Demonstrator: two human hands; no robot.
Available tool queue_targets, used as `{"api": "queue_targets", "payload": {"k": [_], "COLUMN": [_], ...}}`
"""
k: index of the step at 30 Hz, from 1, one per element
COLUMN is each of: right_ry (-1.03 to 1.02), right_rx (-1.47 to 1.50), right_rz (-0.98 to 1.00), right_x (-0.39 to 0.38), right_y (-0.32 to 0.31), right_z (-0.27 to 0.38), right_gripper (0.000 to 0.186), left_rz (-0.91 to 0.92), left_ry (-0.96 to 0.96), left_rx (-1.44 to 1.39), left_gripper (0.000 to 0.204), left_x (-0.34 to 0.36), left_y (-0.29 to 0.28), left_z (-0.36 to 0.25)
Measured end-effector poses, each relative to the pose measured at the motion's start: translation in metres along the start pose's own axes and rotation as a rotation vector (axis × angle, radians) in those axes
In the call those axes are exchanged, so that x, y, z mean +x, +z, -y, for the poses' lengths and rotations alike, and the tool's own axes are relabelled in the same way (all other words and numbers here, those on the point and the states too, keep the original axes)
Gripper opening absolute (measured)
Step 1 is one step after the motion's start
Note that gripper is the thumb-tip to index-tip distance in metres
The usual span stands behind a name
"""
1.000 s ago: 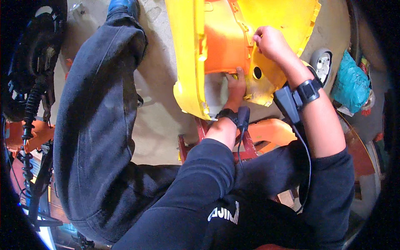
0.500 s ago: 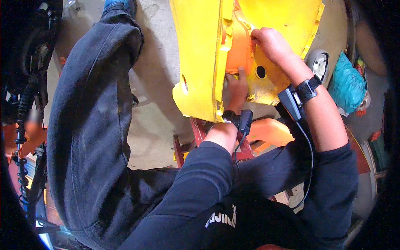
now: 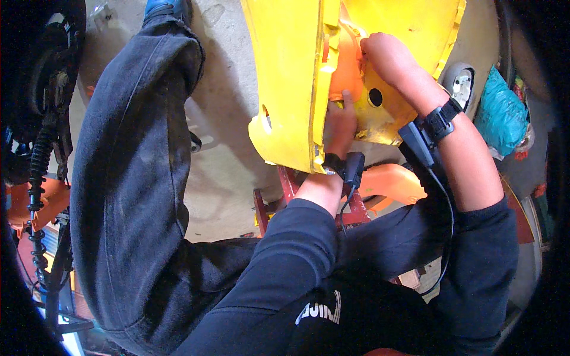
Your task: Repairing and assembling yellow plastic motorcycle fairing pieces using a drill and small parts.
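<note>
From the head view, the yellow shell (image 3: 285, 77) flanks the orange panel (image 3: 344, 71), with grey floor (image 3: 219, 148) along its left edge. In the gap, the left hand (image 3: 342, 124) touches the panel's bottom; the right hand (image 3: 389, 56) curls at its right edge; whether either grasps, I cannot tell.

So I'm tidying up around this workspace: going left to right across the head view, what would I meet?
Black ribbed shaft → blue shoe → left side of the yellow panel → left hand → right hand → grey-and-white part → teal plastic bag.
</note>
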State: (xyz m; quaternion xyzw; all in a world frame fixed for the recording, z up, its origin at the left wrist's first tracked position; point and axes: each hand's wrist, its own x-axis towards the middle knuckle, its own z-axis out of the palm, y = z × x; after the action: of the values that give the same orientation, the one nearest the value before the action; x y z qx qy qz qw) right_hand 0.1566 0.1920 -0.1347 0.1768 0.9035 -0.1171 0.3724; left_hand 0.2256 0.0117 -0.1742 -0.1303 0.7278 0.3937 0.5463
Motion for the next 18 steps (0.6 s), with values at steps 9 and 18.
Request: {"api": "queue_targets", "payload": {"k": [9, 18], "right_ry": [0.117, 0.236], "right_rx": [0.353, 0.331], "right_rz": [0.104, -0.155], "right_x": [0.044, 0.009], "right_y": [-0.010, 0.026], "right_z": [0.086, 0.023], "right_gripper": [0.015, 0.019], "left_rz": [-0.324, -0.012], "left_ry": [0.464, -0.086], "left_rx": [0.206, -0.314], "left_gripper": [0.077, 0.090], "left_x": [0.101, 0.032], "left_y": [0.012, 0.040], "left_z": [0.147, 0.054]}}
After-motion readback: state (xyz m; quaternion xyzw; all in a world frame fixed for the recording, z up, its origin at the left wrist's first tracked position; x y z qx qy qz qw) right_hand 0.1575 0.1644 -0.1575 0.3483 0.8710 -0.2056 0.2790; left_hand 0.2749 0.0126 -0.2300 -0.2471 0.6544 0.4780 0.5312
